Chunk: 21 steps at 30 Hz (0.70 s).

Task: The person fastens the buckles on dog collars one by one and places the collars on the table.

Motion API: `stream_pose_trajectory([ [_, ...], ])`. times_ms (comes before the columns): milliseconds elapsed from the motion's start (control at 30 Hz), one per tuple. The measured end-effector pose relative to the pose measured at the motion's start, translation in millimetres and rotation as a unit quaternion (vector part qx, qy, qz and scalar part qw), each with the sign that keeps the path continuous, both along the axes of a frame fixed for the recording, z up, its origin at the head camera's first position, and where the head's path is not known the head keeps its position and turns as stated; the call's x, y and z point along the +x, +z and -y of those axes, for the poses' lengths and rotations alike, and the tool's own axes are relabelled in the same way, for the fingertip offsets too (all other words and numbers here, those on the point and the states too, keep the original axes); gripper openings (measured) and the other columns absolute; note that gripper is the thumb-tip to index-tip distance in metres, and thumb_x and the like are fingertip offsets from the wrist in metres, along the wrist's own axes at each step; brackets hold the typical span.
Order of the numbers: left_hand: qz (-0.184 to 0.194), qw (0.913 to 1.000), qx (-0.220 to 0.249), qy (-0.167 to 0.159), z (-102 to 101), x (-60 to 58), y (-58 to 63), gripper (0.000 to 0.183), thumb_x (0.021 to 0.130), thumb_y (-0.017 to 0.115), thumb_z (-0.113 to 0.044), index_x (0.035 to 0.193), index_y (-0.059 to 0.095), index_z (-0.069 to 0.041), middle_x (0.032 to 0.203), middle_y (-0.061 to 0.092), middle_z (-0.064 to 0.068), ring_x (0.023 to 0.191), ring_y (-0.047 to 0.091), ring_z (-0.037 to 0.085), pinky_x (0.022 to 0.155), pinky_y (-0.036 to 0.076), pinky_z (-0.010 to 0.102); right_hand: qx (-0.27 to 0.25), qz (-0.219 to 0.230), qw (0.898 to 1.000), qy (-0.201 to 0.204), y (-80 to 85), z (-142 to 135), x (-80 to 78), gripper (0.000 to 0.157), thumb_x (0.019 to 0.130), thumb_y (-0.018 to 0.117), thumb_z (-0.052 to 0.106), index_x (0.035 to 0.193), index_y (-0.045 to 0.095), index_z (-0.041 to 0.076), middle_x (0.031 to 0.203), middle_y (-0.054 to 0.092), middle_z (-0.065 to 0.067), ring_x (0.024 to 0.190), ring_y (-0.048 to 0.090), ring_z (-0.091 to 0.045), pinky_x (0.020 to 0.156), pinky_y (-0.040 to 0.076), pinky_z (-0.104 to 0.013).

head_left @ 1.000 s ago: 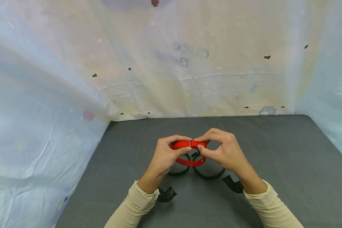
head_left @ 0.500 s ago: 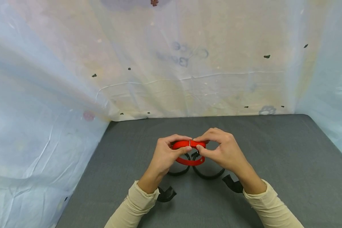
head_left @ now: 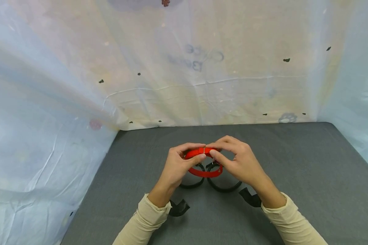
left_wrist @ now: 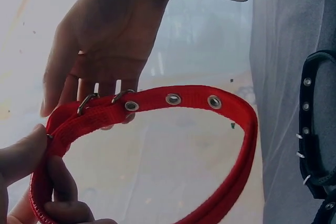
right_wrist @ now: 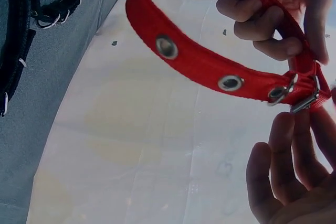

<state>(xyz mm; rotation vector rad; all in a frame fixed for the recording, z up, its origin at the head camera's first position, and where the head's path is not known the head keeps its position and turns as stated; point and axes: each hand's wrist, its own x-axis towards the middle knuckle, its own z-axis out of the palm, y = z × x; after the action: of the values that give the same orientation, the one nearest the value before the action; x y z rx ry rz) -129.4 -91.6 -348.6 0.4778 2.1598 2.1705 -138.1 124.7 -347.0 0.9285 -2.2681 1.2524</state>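
Observation:
Both hands hold a red dog collar (head_left: 205, 174) up over the grey table, its strap closed in a loop. My left hand (head_left: 177, 166) pinches it between thumb and fingers, and the other fingers curl inside the loop in the right wrist view. Beside the metal buckle (right_wrist: 307, 102), my right hand (head_left: 244, 160) pinches the doubled strap with thumb and fingertips. Metal eyelets (left_wrist: 173, 98) line the strap, and a D-ring (left_wrist: 123, 95) sits close to the buckle. Fingertips hide part of the strap near the buckle.
Two black collars (head_left: 192, 186) with metal rings and eyelets lie side by side on the grey table (head_left: 135, 190), under the hands. Black straps (head_left: 179, 208) stick out at the wrists. Pale sheeting (head_left: 178, 102) stands behind the table and along both sides.
My right fingers have shifted slightly up and left on the collar near the buckle. The held strap sits a little higher and tilts, and my left hand barely moves.

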Motion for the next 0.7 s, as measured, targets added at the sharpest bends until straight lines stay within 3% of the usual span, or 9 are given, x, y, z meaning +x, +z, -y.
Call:
stream_pose_trajectory([
  [367,0.007,0.9999,0.013,0.001,1.5,0.4,3.5,0.033,0.087,0.078,-0.012,0.118,0.07,-0.002,0.105,0.07,0.001,0.09,0.067,0.017,0.077,0.058,0.028,-0.015,0.007,1.0,0.003,1.8,-0.4,-1.3,0.02,0.091,0.074,0.016,0.109,0.075,0.024,0.103,0.067,0.012,0.093,0.062,-0.001,0.079,0.054,-0.023],
  [700,-0.016,0.9991,0.039,0.006,2.7,-1.6,4.6,0.033,0.092,0.073,-0.015,0.119,0.068,0.004,0.099,0.071,-0.004,0.092,0.064,0.023,0.081,0.053,0.03,0.024,0.042,0.999,-0.01,0.9,-1.5,-3.0,0.023,0.085,0.081,0.028,0.107,0.074,0.026,0.101,0.068,0.014,0.093,0.06,-0.003,0.08,0.054,-0.031],
])
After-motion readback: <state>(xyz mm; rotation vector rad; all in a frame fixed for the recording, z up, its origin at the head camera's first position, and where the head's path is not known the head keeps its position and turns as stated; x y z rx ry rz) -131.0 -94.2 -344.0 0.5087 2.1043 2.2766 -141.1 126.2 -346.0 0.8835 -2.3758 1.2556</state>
